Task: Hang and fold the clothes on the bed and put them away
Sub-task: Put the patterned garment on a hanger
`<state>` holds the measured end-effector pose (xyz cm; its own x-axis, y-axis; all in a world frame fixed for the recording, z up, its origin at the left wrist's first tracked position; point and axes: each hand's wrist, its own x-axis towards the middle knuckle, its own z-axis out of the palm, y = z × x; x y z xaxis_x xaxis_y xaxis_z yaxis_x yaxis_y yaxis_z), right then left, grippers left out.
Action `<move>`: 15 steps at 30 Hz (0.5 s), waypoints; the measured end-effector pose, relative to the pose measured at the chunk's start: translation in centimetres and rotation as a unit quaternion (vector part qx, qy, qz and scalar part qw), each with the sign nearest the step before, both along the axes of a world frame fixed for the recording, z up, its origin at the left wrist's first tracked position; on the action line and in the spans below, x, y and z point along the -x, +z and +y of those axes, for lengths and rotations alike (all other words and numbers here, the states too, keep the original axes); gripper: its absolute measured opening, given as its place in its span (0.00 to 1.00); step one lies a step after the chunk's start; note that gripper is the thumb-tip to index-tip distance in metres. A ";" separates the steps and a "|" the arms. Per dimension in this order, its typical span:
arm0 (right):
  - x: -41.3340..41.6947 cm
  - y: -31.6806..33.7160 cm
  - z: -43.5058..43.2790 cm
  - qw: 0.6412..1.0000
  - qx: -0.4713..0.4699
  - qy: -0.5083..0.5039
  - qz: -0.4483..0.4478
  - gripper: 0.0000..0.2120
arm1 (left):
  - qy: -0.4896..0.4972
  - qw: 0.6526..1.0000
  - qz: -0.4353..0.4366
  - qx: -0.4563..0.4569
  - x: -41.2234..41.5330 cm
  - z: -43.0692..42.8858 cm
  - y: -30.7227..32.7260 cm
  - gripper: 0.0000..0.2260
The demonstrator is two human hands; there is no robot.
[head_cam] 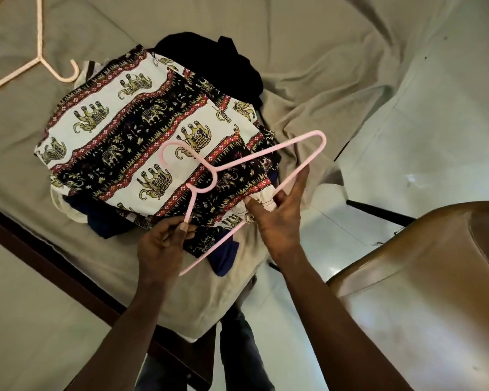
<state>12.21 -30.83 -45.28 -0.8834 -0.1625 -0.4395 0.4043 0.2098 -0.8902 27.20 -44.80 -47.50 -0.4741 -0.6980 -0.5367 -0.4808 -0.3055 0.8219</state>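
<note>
Head view looks down on a thin pink plastic-coated wire hanger (266,151) held just above a folded cloth printed with bands of cream, black and red and rows of elephants (119,131). The hanger's hook points out over the middle of that cloth, away from the person. Its long bottom bar runs slantwise from beyond the cloth's right corner down past its near edge.

The left hand (161,246), at the cloth's near edge, pinches the tip of one shoulder arm between thumb and curled fingers. The right hand (274,224), at the cloth's near right corner, has its fingers mostly straight and spread, lying along the bottom bar. Its thumb sits by the cloth's white hem, and I cannot tell whether it presses the hem or the bar.

A black garment (209,60) lies behind the cloth and a dark blue one (105,218) pokes out under its near side. Left of and beyond the cloth lies a pale peach hanger (40,60). All rest on a wrinkled grey-beige bedsheet (308,52) edged by a dark wooden bed frame (54,249). Right of the cloth is pale tiled floor (435,136), and nearer the camera a brown chair (407,263).

The pink hanger looks whole, with a rounded hook and a twisted neck.
</note>
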 end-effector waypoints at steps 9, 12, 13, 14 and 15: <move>1.5 -1.0 -0.9 0.856 -0.435 0.218 0.177 0.33 | -0.009 0.999 -0.011 0.033 0.7 0.7 0.1 0.08; 2.8 -0.9 -1.1 0.865 -0.415 0.244 0.138 0.28 | -0.022 0.999 -0.015 0.023 0.7 0.5 0.0 0.09; 3.1 -0.8 -1.1 0.869 -0.404 0.247 0.143 0.25 | -0.023 1.000 -0.013 0.013 0.6 0.5 0.0 0.09; 3.3 -0.7 -1.1 0.872 -0.390 0.248 0.159 0.22 | -0.021 1.000 -0.011 0.001 0.6 0.6 0.0 0.08; 3.3 -0.6 -1.0 0.880 -0.366 0.245 0.178 0.19 | -0.019 1.000 -0.009 -0.007 0.5 0.6 0.0 0.08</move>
<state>8.88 -31.80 -45.87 -0.8887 -0.3511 -0.2948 -0.1723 0.8516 -0.4950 26.73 -44.17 -47.46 -0.4902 -0.6720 -0.5552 -0.5076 -0.2977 0.8085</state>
